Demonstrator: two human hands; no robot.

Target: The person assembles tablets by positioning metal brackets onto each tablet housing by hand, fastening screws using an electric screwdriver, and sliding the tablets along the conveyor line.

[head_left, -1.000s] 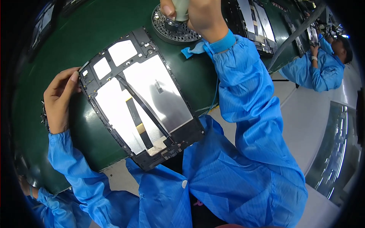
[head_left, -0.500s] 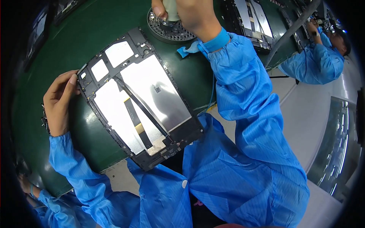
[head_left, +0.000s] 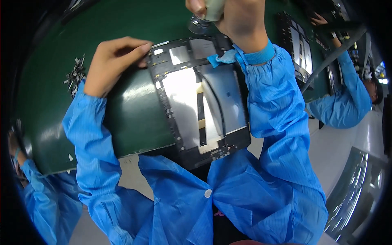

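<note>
An opened tablet (head_left: 179,98) lies face down in front of me, with silver battery panels, dark flex cables and a black frame. Its lower end juts past the table's near edge. At its upper left corner, my left hand (head_left: 118,57) pinches the frame between thumb and fingers. Just beyond the tablet's upper right end, my right hand (head_left: 243,18) is wrapped round a pale green hand tool (head_left: 214,10) with a shiny, clear-looking round end. The tool's exact kind does not show. A blue wrist strap (head_left: 222,58) circles my right wrist, its loose end over the tablet.
A pile of small black and silver parts (head_left: 75,75) lies left of my left forearm on the green table (head_left: 134,108). Another opened tablet (head_left: 298,49) sits at the right, near a grey bar (head_left: 335,61). People in blue sleeves work at the right and lower left.
The tablet has turned clockwise to lie more upright and sits further right in view. Both hands appear further right too. The round perforated dish under the tool is no longer seen.
</note>
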